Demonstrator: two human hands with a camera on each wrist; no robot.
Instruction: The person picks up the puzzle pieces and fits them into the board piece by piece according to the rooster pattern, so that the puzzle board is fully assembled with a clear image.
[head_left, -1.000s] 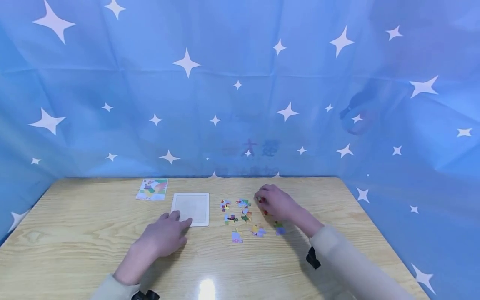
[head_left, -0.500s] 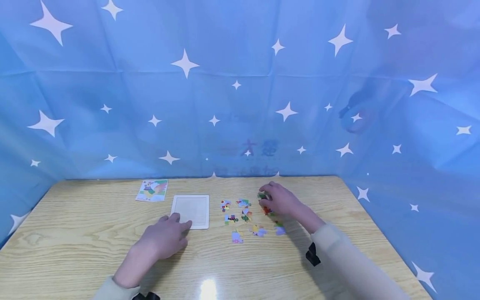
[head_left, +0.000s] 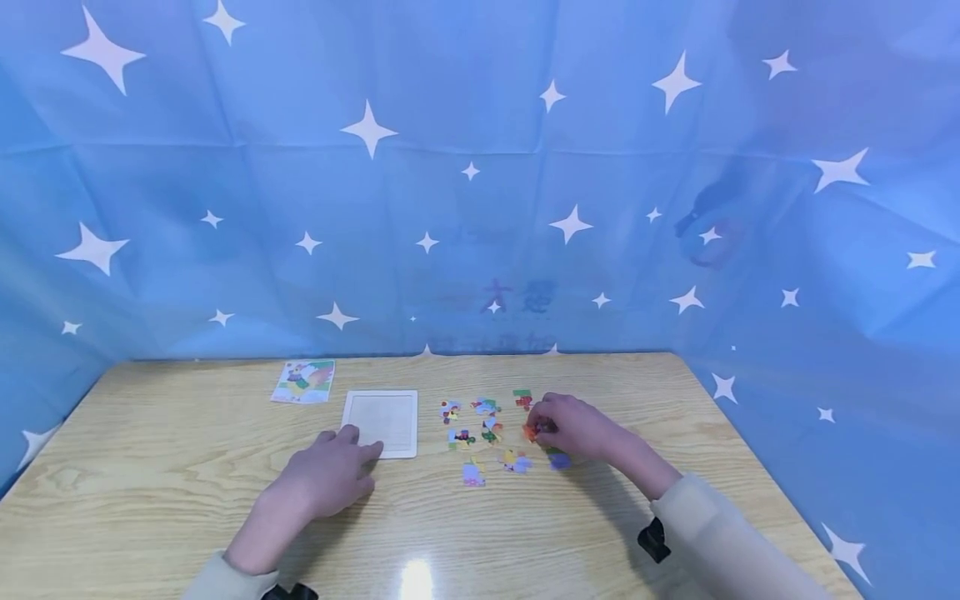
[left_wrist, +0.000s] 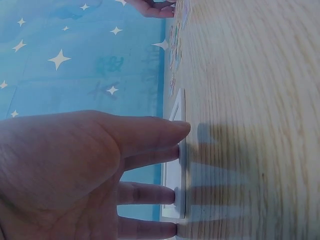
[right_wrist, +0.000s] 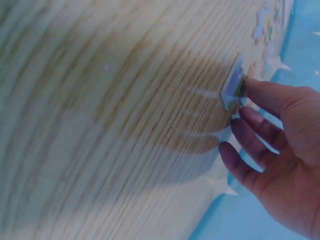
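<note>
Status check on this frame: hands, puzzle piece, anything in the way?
Left hand flat, fingertips on the white tray. Right hand pinches a puzzle piece off the table. Loose pieces lie between hand and tray.

Surface (head_left: 150,483): you have light wood grain | white square tray (head_left: 380,421) left of centre | picture card (head_left: 303,380) behind it, apart | loose puzzle pieces (head_left: 480,433) scattered right of the tray | both hands resting on the wood.

Bright, even light from above leaves a white glare spot on the near table (head_left: 413,575). Wrist views are blurred, with soft finger shadows; the head view bends at its edges.
</note>
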